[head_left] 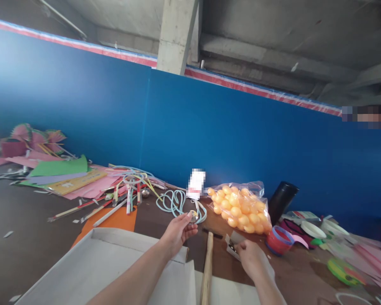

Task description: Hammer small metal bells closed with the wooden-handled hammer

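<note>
My left hand (179, 233) pinches a small shiny round metal piece (193, 217) between thumb and fingers, just in front of a coil of light-blue cord (173, 202). My right hand (250, 256) has its fingertips in a small open cardboard box (231, 245) with little dark metal pieces inside. Its fingers are drawn together, and whatever they hold is hidden. Between my hands lies a hammer, its wooden handle (207, 271) pointing toward me and its dark head (213, 233) away. Under my left forearm is a large white cardboard tray (114, 234).
Behind the hands sits a clear bag of orange balls (238, 207), beside a black cylinder (283, 201) and a red-and-blue cup (279, 240). Coloured paper (60, 167) and sticks pile up at left. A green-yellow tape dispenser (343, 271) lies at right. A blue partition (209, 127) bounds the table.
</note>
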The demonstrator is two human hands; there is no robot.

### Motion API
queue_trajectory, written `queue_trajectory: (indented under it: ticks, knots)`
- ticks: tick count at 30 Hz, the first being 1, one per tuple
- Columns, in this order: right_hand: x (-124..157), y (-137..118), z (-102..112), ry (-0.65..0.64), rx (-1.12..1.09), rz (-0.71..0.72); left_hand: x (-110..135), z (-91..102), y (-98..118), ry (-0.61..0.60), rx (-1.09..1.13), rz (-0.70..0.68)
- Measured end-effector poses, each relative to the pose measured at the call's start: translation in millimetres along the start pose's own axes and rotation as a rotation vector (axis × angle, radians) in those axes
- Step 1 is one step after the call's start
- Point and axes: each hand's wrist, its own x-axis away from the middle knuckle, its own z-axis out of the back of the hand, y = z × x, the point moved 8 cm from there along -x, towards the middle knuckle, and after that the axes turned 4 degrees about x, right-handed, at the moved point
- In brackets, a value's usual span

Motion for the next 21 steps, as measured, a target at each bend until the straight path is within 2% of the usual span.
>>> queue_trajectory:
  ticks: [5,21]
  knots:
    - [5.5,-0.7,5.7,-0.010,-0.015,-0.028,0.8,-1.8,-0.2,-0.012,-0.007,0.000]
    - [-6.3,-2.2,-3.2,-0.053,-0.029,0.026,0.4,-0.7,-1.6,0.006,-0.027,0.007]
